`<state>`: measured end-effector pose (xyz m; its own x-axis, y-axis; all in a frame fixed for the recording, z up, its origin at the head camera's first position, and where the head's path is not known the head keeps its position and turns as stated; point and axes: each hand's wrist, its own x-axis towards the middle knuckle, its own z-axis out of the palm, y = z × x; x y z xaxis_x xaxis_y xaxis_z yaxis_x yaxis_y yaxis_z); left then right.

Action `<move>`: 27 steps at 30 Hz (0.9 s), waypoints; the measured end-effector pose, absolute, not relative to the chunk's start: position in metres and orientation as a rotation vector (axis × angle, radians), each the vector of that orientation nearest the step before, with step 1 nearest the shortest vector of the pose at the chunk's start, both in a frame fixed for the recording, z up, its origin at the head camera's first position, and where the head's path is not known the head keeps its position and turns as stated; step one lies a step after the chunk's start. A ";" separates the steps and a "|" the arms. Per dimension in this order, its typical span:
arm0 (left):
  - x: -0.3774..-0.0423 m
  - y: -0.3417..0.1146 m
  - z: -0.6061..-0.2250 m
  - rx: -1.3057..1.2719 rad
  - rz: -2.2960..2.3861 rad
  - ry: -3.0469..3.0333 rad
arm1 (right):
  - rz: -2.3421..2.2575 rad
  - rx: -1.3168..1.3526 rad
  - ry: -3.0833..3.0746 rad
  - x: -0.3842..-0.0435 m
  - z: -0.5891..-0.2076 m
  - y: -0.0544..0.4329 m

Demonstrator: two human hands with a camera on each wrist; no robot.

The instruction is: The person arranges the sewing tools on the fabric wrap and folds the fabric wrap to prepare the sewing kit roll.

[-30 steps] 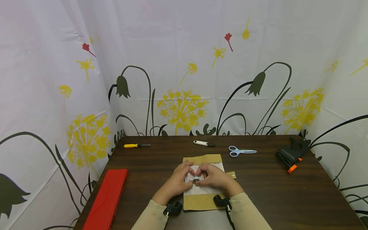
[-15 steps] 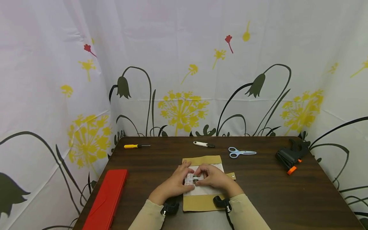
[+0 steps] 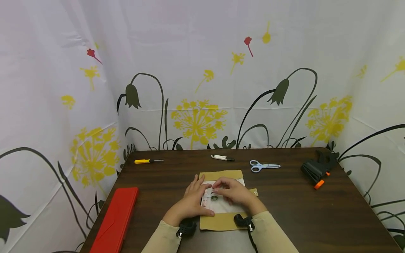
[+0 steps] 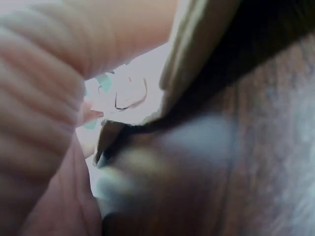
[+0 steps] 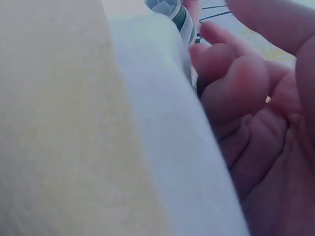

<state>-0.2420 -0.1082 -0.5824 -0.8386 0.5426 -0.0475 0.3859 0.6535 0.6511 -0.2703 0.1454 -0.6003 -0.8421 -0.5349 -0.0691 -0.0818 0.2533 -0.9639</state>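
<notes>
Midway between left and right edges of the dark wood-grain worktop [image 3: 316, 218]: tan-bordered white fabric panel [image 3: 218, 223], small dark-green cylindrical roll [image 3: 214, 198] on it. Left hand [image 3: 191, 203] on panel's left side, fingers extended, gripping nothing. Right hand [image 3: 236, 193] just beside roll, fingers curled; can't tell if pinching anything.

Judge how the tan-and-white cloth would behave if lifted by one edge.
The cloth would probably flop: its edge bends in the left wrist view. Lying flat, it looks thin, so likely light. The dark roll on it might shift, being small and apparently rounded.
</notes>
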 end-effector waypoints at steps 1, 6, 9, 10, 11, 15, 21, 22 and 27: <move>-0.242 -0.108 -0.583 0.748 0.963 2.632 | -1.655 -0.529 2.108 -0.270 -0.601 0.146; -0.241 -0.109 -0.580 0.776 1.000 2.618 | -1.783 -0.394 1.989 -0.272 -0.602 0.149; -0.241 -0.109 -0.579 0.781 1.025 2.619 | -1.917 -0.330 1.907 -0.275 -0.599 0.152; -0.241 -0.109 -0.579 0.776 1.034 2.621 | -1.972 -0.307 1.890 -0.277 -0.597 0.153; -0.240 -0.109 -0.580 0.763 1.031 2.625 | -2.023 -0.294 1.883 -0.280 -0.594 0.154; -0.242 -0.108 -0.581 0.712 1.037 2.624 | -2.218 -0.179 1.916 -0.293 -0.588 0.163; -0.245 -0.111 -0.585 0.672 1.078 2.590 | -2.269 0.017 2.007 -0.319 -0.583 0.166; -0.245 -0.112 -0.585 0.668 1.086 2.584 | -2.262 0.036 2.025 -0.323 -0.582 0.165; -0.245 -0.114 -0.582 0.654 1.109 2.579 | -2.243 0.158 2.089 -0.344 -0.584 0.162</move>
